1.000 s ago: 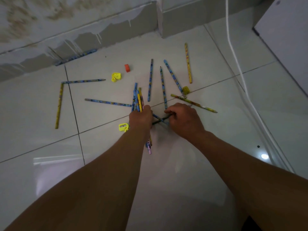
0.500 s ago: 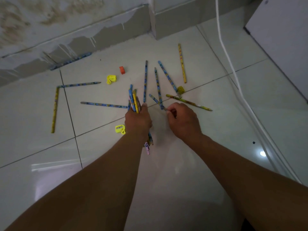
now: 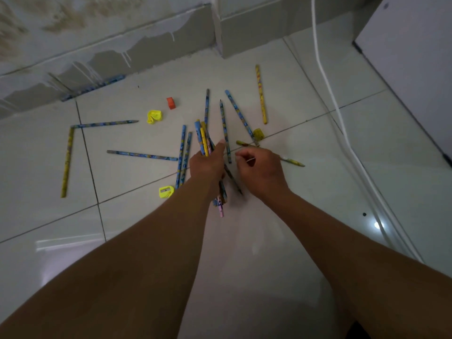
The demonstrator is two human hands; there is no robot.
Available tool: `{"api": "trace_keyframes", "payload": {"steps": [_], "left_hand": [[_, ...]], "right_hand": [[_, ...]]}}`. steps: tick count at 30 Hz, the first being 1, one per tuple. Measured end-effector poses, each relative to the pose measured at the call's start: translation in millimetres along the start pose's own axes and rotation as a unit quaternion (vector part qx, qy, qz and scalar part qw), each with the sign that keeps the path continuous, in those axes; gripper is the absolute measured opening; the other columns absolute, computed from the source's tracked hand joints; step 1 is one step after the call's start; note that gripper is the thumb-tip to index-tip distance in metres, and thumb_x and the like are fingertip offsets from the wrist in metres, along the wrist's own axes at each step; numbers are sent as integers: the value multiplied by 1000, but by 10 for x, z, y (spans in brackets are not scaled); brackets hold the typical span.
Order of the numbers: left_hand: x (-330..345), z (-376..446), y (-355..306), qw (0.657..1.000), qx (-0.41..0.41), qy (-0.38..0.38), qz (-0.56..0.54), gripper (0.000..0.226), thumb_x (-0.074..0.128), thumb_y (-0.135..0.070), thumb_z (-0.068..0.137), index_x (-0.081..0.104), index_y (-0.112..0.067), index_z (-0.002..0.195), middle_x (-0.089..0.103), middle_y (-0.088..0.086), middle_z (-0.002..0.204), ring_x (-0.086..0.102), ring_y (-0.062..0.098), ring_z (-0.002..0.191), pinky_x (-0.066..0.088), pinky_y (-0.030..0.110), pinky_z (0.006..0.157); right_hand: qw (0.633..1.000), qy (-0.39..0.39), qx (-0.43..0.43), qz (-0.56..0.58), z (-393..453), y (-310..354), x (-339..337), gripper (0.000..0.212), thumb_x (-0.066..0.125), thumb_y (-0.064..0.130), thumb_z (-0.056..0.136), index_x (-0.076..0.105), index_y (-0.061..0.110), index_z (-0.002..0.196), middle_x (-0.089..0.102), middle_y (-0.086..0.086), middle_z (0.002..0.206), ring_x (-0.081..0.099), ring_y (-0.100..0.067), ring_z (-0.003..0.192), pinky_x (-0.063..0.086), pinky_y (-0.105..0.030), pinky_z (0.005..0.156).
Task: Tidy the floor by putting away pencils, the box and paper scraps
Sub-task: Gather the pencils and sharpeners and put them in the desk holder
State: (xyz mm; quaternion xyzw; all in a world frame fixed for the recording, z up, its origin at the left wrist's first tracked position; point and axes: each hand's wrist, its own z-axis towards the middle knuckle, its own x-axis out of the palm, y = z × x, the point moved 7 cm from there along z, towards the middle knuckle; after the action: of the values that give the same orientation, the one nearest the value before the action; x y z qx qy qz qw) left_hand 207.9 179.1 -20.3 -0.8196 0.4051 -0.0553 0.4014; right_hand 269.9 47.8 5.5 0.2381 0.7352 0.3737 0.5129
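My left hand (image 3: 208, 165) grips a bundle of pencils (image 3: 203, 140), thumb raised; their ends stick out above and below the fist. My right hand (image 3: 263, 172) is just to its right, fingers curled, pinching a dark pencil (image 3: 233, 179) that slants down between the two hands. Several blue and yellow pencils lie loose on the tiles: a blue one (image 3: 141, 155) at the left, a yellow one (image 3: 67, 162) at the far left, a yellow one (image 3: 261, 94) at the back, a yellow-green one (image 3: 293, 163) behind my right hand. A crumpled yellow paper scrap (image 3: 154, 116) lies at the back left. No box is in view.
A yellow sharpener (image 3: 166, 192) lies left of my left forearm, an orange eraser (image 3: 171, 103) beside the scrap, and a small yellow piece (image 3: 258, 134) near the tile joint. A white cable (image 3: 327, 77) runs along the right. A white cabinet (image 3: 415, 57) stands at the far right, and the wall base (image 3: 146, 45) lies behind.
My right hand lifted a blue pencil off the floor and brought it to the bundle. My left hand rose a little with the bundle, and its thumb has opened.
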Motion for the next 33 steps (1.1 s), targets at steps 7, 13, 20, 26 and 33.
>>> {"api": "trace_keyframes", "payload": {"steps": [7, 13, 20, 26, 33], "left_hand": [[101, 212, -184, 999, 38, -3, 39, 39, 70, -52, 85, 54, -21, 68, 54, 2, 67, 51, 18, 62, 45, 29, 63], [197, 332, -249, 992, 66, -10, 111, 56, 68, -65, 78, 68, -11, 92, 65, 9, 81, 68, 27, 76, 60, 40, 77], [111, 247, -312, 995, 93, 5, 29, 37, 72, -38, 89, 57, -9, 71, 61, 7, 57, 56, 12, 39, 54, 27, 48], [-380, 222, -396, 993, 112, -32, 22, 39, 77, -44, 82, 55, -15, 66, 54, 6, 57, 45, 14, 38, 43, 22, 43], [-1158, 218, -35, 991, 68, -113, -11, 40, 79, -52, 73, 57, -21, 63, 55, 3, 58, 50, 21, 49, 52, 37, 61]], "right_hand": [[976, -88, -37, -196, 450, -1, -163, 31, 54, 19, 91, 64, 21, 120, 55, -5, 120, 53, -29, 111, 42, -39, 86], [976, -54, 1, -210, 609, -110, -76, 33, 51, 17, 94, 63, 24, 123, 53, -4, 123, 50, -27, 114, 42, -38, 89], [982, -82, -12, -171, 622, -9, -130, 25, 54, 8, 87, 66, 16, 108, 59, -14, 107, 56, -36, 102, 45, -40, 83], [995, -74, 52, 29, 452, 258, 27, 27, 54, 15, 88, 69, 19, 110, 70, -4, 104, 63, -20, 96, 47, -25, 84], [877, 88, 313, 355, -3, 329, 799, 20, 49, 15, 90, 68, 13, 91, 64, -5, 73, 59, -15, 64, 46, -25, 57]]}}
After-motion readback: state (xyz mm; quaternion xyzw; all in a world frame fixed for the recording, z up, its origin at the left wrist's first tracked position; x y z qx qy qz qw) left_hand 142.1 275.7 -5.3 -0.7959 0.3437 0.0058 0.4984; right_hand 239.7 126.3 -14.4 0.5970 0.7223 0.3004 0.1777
